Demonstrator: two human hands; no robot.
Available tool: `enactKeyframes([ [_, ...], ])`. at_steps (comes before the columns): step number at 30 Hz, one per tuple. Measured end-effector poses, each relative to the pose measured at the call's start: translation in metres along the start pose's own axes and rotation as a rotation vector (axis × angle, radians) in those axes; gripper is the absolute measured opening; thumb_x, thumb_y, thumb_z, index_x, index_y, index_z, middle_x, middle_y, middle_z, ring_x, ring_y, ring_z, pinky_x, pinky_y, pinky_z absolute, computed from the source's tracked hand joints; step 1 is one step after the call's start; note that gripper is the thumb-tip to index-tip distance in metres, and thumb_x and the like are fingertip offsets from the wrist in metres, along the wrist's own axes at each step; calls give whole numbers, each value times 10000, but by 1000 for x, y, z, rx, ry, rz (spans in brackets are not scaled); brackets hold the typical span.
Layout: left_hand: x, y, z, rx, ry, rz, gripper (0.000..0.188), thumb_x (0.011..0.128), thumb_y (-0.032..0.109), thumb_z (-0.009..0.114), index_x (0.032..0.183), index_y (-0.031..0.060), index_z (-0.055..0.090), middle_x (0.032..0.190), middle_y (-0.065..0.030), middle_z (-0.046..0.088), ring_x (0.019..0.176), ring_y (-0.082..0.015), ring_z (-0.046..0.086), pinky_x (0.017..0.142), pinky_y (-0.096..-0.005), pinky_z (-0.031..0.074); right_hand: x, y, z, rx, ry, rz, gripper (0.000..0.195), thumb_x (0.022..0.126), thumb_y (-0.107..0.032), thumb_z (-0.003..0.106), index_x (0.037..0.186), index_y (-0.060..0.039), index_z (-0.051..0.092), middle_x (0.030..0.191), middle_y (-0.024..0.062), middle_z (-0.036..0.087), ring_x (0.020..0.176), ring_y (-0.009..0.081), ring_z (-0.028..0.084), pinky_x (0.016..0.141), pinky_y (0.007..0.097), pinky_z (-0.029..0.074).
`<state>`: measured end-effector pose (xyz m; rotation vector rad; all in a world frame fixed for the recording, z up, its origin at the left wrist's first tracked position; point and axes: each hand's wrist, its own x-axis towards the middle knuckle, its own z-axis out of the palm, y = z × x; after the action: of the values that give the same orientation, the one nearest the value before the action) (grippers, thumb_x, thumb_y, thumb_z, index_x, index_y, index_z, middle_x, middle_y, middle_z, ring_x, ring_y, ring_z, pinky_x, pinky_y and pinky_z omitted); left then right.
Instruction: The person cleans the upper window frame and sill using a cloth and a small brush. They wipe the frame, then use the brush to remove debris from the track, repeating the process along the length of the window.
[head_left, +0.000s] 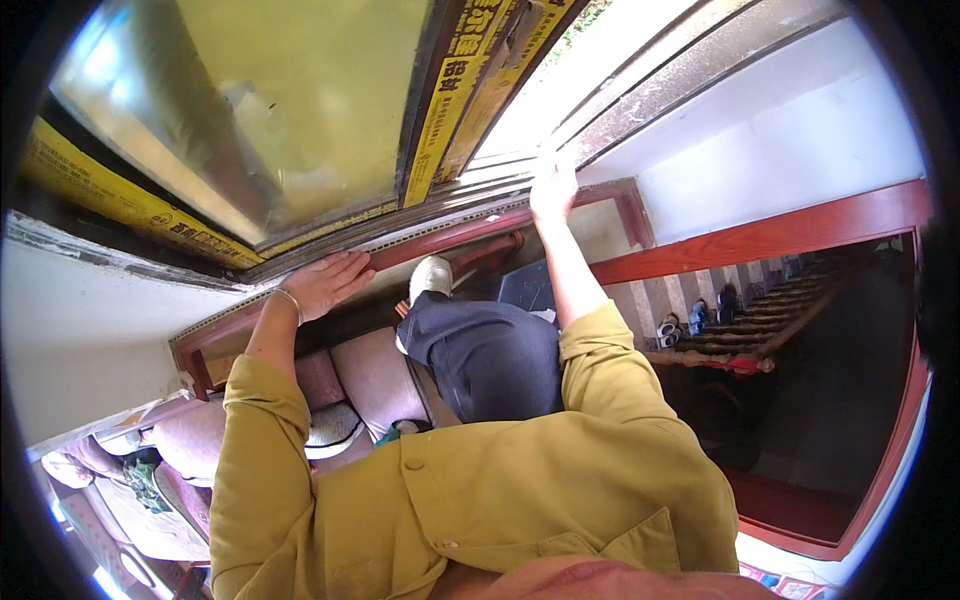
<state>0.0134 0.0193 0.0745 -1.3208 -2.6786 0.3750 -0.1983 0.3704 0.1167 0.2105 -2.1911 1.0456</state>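
My left hand (328, 285) lies palm down on the dark red window sill (442, 238), with a bangle at the wrist and nothing held. To its upper right, a sliding window pane (330, 105) stands in a dark frame covered with printed yellow protective film (442, 97). My right hand (553, 186) reaches to the window track (607, 105) at the bright opening beside that pane. Its fingers look curled, but glare washes them out, so whether they grip anything is unclear.
Below me one white shoe (431, 277) shows near the sill. Pink sofa cushions (379, 375) lie at lower left. On the right, a red wooden frame (757, 229) borders a dark opening with a striped surface, where several shoes (697, 316) stand. White walls (795, 142) flank the window.
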Motion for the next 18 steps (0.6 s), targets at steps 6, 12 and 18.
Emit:
enactKeyframes([
  [6,-2,1,0,-235,12,-37,645,791,84,470,1410,86,286,1466,-136,296,1346,-253,319,1118,-360,267,7,-9,-10,-44,-108,141,334,936,-207,455,1146,41,531,1136,264,536,1090,392,499,961,409,377],
  [12,-6,3,0,-38,28,-25,546,866,135,342,1403,61,280,1450,-125,319,1343,-228,316,1145,-342,202,12,-27,-9,109,-5,54,322,918,-239,501,1057,41,575,1071,230,571,1025,369,529,934,444,387],
  [18,-8,6,5,-78,25,-16,541,874,149,340,1404,58,280,1445,-125,327,1339,-227,322,1142,-346,199,-3,24,4,-164,-246,40,324,922,-201,479,1104,58,546,1042,249,594,1004,381,549,893,427,424],
])
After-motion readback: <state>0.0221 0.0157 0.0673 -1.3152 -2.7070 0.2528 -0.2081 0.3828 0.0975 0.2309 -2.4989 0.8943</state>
